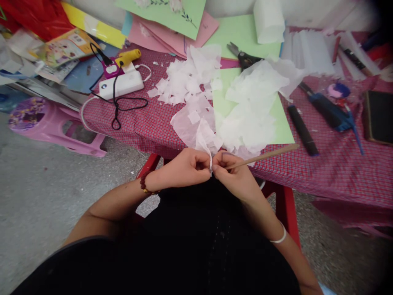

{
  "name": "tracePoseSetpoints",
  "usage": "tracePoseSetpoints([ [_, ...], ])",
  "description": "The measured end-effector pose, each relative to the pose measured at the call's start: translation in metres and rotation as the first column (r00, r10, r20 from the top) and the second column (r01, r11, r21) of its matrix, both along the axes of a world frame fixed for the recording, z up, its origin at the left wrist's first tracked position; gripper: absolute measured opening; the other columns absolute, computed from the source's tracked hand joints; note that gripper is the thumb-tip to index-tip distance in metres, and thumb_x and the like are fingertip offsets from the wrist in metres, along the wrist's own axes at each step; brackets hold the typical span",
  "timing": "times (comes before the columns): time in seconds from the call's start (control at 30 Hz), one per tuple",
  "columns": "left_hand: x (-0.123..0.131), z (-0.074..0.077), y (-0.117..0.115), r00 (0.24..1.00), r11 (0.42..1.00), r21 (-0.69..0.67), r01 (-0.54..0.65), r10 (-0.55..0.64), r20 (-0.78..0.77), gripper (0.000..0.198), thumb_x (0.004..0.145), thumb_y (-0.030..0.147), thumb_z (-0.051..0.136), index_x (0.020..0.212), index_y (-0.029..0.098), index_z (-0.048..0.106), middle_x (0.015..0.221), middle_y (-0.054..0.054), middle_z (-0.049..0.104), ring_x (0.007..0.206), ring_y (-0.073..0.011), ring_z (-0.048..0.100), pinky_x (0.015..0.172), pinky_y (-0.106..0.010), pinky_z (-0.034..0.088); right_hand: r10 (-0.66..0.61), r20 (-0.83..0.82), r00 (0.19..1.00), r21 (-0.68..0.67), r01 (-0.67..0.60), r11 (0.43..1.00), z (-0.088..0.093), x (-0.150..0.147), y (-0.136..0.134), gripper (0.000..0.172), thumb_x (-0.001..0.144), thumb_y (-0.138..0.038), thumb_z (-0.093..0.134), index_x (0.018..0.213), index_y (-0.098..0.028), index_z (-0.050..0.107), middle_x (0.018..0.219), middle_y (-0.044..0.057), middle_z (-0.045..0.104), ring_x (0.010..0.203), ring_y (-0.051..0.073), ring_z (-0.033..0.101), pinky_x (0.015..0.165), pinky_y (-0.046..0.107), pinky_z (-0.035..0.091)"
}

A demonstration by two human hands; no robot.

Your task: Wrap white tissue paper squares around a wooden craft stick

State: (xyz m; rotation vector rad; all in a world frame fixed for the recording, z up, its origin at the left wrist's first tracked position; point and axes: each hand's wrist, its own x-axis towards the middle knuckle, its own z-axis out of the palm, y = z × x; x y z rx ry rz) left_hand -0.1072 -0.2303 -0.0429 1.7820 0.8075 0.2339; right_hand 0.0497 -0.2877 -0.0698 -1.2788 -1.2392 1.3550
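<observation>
My left hand (194, 167) pinches a thin white piece of tissue paper (206, 137) at the front edge of the table. Against it, my right hand (235, 174) is closed with its fingertips at the same paper. A slim brown stick (270, 155) passes through the right hand and points out to the right. Just beyond the hands lie a heap of small white paper pieces (181, 82) and larger crumpled white sheets (251, 119) on a light green sheet (283, 127). Where the stick's near end meets the paper is hidden by the fingers.
Black-handled scissors (245, 59) lie behind the white sheets. To the right are a black marker (303, 130), a blue-and-black tool (330, 110) and a dark notebook (379, 116). A white power strip (121, 85) with cables sits at left. A pink stool (55, 123) stands beside the table.
</observation>
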Motion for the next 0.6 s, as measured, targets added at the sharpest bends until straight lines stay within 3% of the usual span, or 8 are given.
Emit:
tracePoseSetpoints([
  [0.13, 0.0006, 0.0025, -0.0036, 0.997, 0.957, 0.291, 0.010, 0.012, -0.074, 0.013, 0.070, 0.014, 0.048, 0.057, 0.014, 0.047, 0.054, 0.005, 0.042, 0.052, -0.0056, 0.036, 0.048, -0.019, 0.025, 0.034, 0.049, 0.998, -0.013, -0.033, 0.999, -0.0002, -0.0002, -0.0001, 0.012, 0.075, -0.018, 0.057, 0.067, -0.019, 0.049, 0.064, -0.004, 0.045, 0.057, 0.009, 0.042, 0.051, 0.023, 0.032],
  [0.2, 0.0010, 0.0036, -0.0056, 0.995, 0.928, 0.371, 0.036, 0.004, -0.104, 0.015, 0.070, 0.014, 0.048, 0.056, 0.014, 0.046, 0.053, 0.005, 0.042, 0.051, -0.0055, 0.036, 0.048, -0.020, 0.024, 0.034, 0.065, 0.997, -0.015, -0.033, 0.999, -0.0001, -0.0005, 0.0000, 0.012, 0.075, -0.018, 0.057, 0.066, -0.019, 0.048, 0.065, -0.003, 0.046, 0.058, 0.010, 0.043, 0.051, 0.023, 0.032],
  [0.47, 0.0003, -0.0007, -0.0026, 0.996, 0.951, 0.309, 0.017, 0.012, -0.091, 0.012, 0.070, 0.012, 0.046, 0.059, 0.014, 0.052, 0.053, 0.004, 0.046, 0.052, -0.0068, 0.040, 0.049, -0.020, 0.025, 0.011, 0.001, 1.000, -0.057, -0.011, 0.998, -0.0002, -0.0015, 0.0020, 0.011, 0.072, -0.016, 0.053, 0.063, -0.019, 0.048, 0.057, -0.006, 0.040, 0.051, 0.008, 0.035, 0.046, 0.022, 0.026],
  [0.6, 0.0009, 0.0021, -0.0055, 0.991, 0.897, 0.440, 0.036, 0.025, -0.131, 0.012, 0.071, 0.015, 0.049, 0.059, 0.014, 0.051, 0.056, 0.003, 0.049, 0.052, -0.0068, 0.039, 0.050, -0.021, 0.026, 0.019, 0.018, 1.000, -0.057, -0.018, 0.998, -0.0007, -0.0013, 0.0023, 0.010, 0.072, -0.019, 0.057, 0.067, -0.019, 0.049, 0.061, -0.004, 0.045, 0.055, 0.009, 0.041, 0.049, 0.022, 0.031],
])
